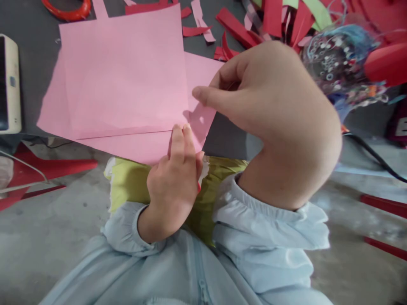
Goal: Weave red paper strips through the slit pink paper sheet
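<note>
A large pink paper sheet (124, 80), folded over on itself, lies on a dark grey surface in front of me. My left hand (173, 182) is closed on its near edge, fingers pinching the paper from below. My right hand (270, 110) comes in from the right, thumb and fingers pinched on the sheet's right corner. Both wrists wear light blue sleeves.
Red, pink and green paper strips (241, 25) are scattered at the back. A clear bag of small beads (340, 59) sits at the right beside a red object (386, 63). A white device (9, 84) stands at the left edge; a black cable (372, 154) runs right.
</note>
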`<state>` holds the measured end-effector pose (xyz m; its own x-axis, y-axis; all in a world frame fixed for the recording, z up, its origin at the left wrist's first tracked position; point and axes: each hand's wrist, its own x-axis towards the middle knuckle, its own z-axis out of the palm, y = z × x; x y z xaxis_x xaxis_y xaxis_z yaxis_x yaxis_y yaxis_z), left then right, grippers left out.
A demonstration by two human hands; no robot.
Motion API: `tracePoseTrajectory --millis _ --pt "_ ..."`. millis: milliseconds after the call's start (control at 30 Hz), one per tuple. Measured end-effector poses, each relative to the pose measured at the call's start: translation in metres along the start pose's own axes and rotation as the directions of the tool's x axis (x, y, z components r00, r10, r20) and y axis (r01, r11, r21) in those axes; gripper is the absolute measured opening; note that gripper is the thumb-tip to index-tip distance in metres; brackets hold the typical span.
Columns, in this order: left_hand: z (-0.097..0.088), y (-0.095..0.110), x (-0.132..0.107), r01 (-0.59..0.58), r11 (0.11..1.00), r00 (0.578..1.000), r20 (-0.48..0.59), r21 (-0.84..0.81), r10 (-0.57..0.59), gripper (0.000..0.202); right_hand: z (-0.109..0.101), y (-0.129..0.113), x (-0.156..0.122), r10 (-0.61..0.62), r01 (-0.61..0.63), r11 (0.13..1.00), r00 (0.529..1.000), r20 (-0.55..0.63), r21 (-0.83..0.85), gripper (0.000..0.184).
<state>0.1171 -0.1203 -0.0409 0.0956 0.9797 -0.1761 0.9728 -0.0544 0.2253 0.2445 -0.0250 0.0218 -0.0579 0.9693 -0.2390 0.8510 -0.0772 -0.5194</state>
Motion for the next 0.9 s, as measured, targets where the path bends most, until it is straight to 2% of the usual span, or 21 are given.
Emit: tracePoseTrajectory --millis 167,267,433,567,767,900 --pt "-0.004 -0.007 -0.004 -0.061 0.998 0.998 -0.019 -0.030 0.060 0.053 0.007 -0.001 0.004 0.057 -0.050 0.996 0.995 0.088 -0.075 0.021" --pt "-0.011 -0.012 -0.007 -0.088 0.996 0.996 0.008 -0.031 0.088 0.052 0.013 -0.002 0.007 0.069 -0.054 0.992 0.989 0.132 -0.116 0.011" --pt "-0.021 -0.024 -0.005 -0.129 0.988 0.989 0.061 -0.084 0.134 0.057 0.019 -0.003 0.009 0.066 -0.032 0.981 0.984 0.168 -0.194 0.012" --pt "-0.022 -0.036 -0.006 -0.156 0.978 0.988 -0.006 -0.138 0.157 0.054 0.017 -0.006 0.009 0.102 -0.051 0.975 0.967 0.235 -0.215 0.013" --pt "-0.022 -0.048 -0.012 -0.104 0.985 0.995 -0.018 -0.141 0.102 0.049 0.018 -0.009 0.007 0.118 -0.068 0.968 0.973 0.197 -0.242 0.013" --pt "-0.026 -0.053 -0.013 -0.070 0.994 0.998 0.001 -0.087 0.070 0.047 0.018 -0.010 0.007 0.144 -0.087 0.964 0.964 0.222 -0.251 0.013"
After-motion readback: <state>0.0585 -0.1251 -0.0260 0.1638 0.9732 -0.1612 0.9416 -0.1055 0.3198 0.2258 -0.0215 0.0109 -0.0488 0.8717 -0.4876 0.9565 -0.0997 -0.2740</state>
